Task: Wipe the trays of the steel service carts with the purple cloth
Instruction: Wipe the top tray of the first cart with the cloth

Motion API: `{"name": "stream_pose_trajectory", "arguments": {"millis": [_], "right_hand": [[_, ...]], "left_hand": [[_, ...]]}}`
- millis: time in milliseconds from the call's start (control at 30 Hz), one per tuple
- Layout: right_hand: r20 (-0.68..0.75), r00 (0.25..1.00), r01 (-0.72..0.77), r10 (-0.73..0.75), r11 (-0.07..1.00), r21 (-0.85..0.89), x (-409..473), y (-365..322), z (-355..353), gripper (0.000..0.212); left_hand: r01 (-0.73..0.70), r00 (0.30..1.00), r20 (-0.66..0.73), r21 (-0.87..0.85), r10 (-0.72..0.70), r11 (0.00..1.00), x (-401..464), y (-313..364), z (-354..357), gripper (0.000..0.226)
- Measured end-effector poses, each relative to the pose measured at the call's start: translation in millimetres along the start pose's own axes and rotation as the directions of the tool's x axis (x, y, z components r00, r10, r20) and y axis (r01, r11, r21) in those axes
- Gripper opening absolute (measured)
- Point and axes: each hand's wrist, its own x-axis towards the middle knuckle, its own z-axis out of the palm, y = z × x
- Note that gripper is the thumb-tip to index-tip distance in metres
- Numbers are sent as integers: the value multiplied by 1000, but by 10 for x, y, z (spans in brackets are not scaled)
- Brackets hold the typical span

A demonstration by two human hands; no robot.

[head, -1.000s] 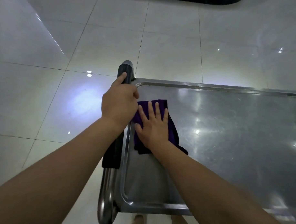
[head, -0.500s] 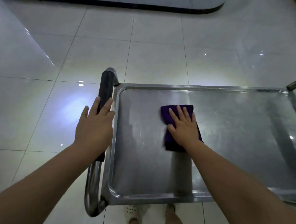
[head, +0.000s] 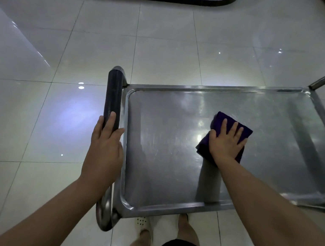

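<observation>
We stand on glossy pale floor tiles (head: 164,54) over the rectangular brushed-steel cart tray (head: 168,159), its raised rim rounded at the corners. Our right hand (head: 226,140) presses flat, fingers spread, on the folded purple cloth (head: 222,119) mid-tray. Our left hand (head: 105,148) rests with straight fingers on the black-sleeved tubular handle (head: 113,98).
</observation>
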Motion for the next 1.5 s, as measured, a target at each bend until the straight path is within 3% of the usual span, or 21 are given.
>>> {"name": "stream_pose_trajectory", "arguments": {"millis": [200,400,633,867,1033,1133,1267,1400,1500], "right_hand": [[29,984,174,-173,984,-40,-477,-582,191,67],[68,918,395,-391,917,-55,-891,-1177,358,67],[92,771,635,-630,772,-37,-1387,-1441,526,66],[146,592,806,-793,589,-64,-1517,-1039,529,64],[155,642,765,-751,641,-64,-1198,-601,405,62],[144,690,722,-709,687,-76,-949,-315,318,68],[111,753,656,-648,751,-71,-575,78,205,63],[84,815,578,-573,812,-81,-230,459,57,64],[61,853,521,-518,850,-77,-54,729,-2,62]], "left_hand": [[-25,999,-37,-1,25,1000,-35,-54,-13,35],[-52,995,-84,-45,48,998,-95,-57,-40,39],[-8,992,-128,-142,-10,990,-114,-26,-75,47],[-9,991,-133,-79,-1,997,-145,23,-94,42],[-19,987,-160,49,26,999,-172,63,-95,38],[-64,970,-216,212,111,975,-181,115,-88,30],[-91,970,-175,376,167,922,-200,200,-106,23],[-48,985,-132,393,108,918,-349,249,-71,34],[-21,999,-39,282,34,959,-555,219,33,52]]}}
